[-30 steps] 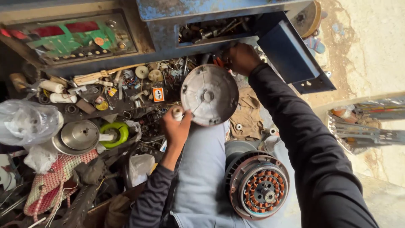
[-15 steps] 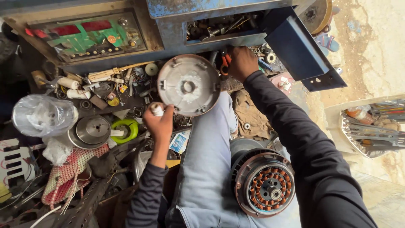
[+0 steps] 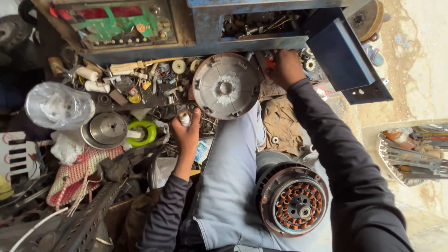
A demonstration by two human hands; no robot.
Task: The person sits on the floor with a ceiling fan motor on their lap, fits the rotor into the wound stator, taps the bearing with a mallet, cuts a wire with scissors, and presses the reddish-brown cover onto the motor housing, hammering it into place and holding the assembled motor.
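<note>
A round grey metal motor cover [image 3: 227, 86] rests on my knee, flat face up. My left hand [image 3: 185, 132] is closed around a small white cylindrical piece [image 3: 185, 118] just left of the cover. My right hand [image 3: 284, 68] reaches past the cover into the clutter at the foot of a blue metal box and grips a small orange-handled tool [image 3: 269, 63]. A motor stator with copper windings [image 3: 293, 201] lies by my right thigh.
A blue metal toolbox [image 3: 261, 28] with an open lid [image 3: 343, 53] stands ahead. A circuit board [image 3: 116, 23], a clear plastic bag [image 3: 58, 106], a metal pulley [image 3: 108, 129], a green ring [image 3: 143, 132] and several small parts lie left. A tray of tools [image 3: 410, 151] sits at the right.
The view has shifted, so everything sits lower and further right in frame. My left hand stays closed on the white piece. My right hand stays at the base of the blue box.
</note>
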